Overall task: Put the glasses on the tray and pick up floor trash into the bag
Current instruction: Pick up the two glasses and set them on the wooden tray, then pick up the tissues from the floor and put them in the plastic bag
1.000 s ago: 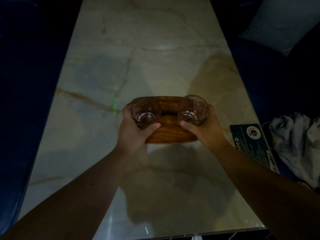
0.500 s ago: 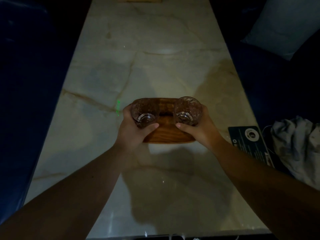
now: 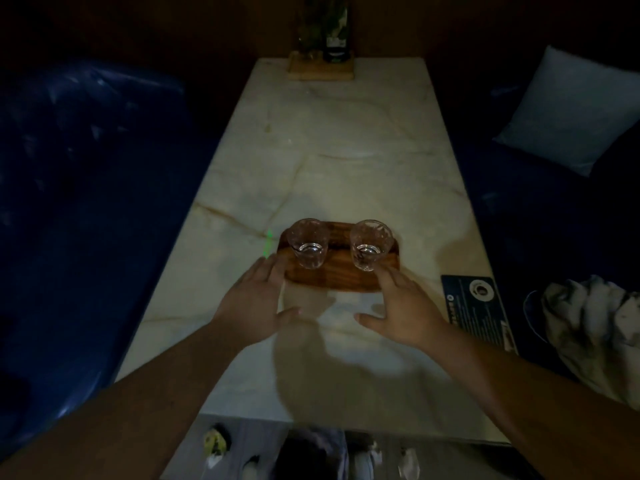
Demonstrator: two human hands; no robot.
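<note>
Two clear patterned glasses stand upright on a small wooden tray [image 3: 337,280] in the middle of the marble table [image 3: 332,150]: the left glass [image 3: 307,248] and the right glass [image 3: 370,244]. My left hand [image 3: 258,303] hovers just in front of the tray's left corner, fingers spread, holding nothing. My right hand [image 3: 403,306] is open too, near the tray's right front corner, just below the right glass. On the floor at the table's near end lie scraps of trash: a yellowish crumpled piece [image 3: 214,441] and small pale bits [image 3: 408,462]. No bag is visible.
Dark blue sofas [image 3: 79,202] flank the table on both sides. A pale cushion [image 3: 568,112] lies on the right sofa, a crumpled grey cloth [image 3: 595,327] nearer me. A dark printed card [image 3: 478,310] rests at the table's right edge. A wooden stand with bottles [image 3: 322,64] occupies the far end.
Both hands have let go of the glasses and pulled back toward me with fingers spread. The glasses now stand free on the tray. The view has widened to show the floor.
</note>
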